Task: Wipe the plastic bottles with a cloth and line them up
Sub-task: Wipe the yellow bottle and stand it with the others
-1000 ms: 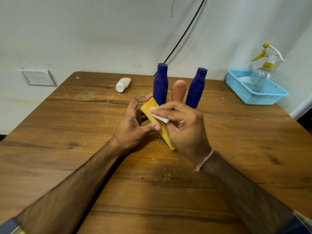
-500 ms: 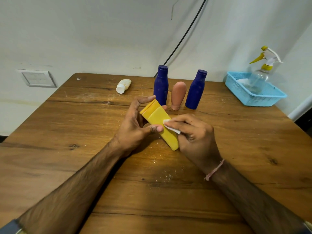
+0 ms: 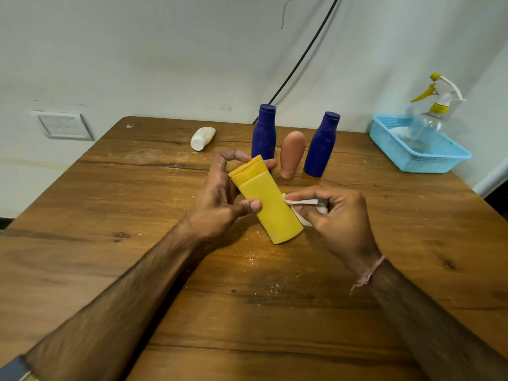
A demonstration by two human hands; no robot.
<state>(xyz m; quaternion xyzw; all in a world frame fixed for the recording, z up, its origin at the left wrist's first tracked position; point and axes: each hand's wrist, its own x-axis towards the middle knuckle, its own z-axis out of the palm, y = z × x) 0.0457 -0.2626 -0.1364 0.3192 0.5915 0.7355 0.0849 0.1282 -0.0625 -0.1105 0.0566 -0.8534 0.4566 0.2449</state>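
Note:
My left hand (image 3: 220,199) grips a flat yellow bottle (image 3: 268,204), tilted, cap end away from me, thumb on its front and fingers behind the cap. My right hand (image 3: 338,218) pinches a small white cloth (image 3: 305,206) against the bottle's right edge. Behind them two dark blue bottles (image 3: 264,133) (image 3: 321,145) stand upright with a peach-coloured bottle (image 3: 292,154) standing cap-down between them. A small white bottle (image 3: 203,138) lies on its side at the back left.
The wooden table (image 3: 137,215) bears white dust specks near its middle. A blue plastic basket (image 3: 428,158) at the back right holds a clear spray bottle (image 3: 431,114) with a yellow and white trigger. A black cable (image 3: 302,55) runs up the wall.
My right hand with the cloth has slid down and off the front of the yellow bottle to its right edge. The left hand keeps its hold; more of the bottle's face shows.

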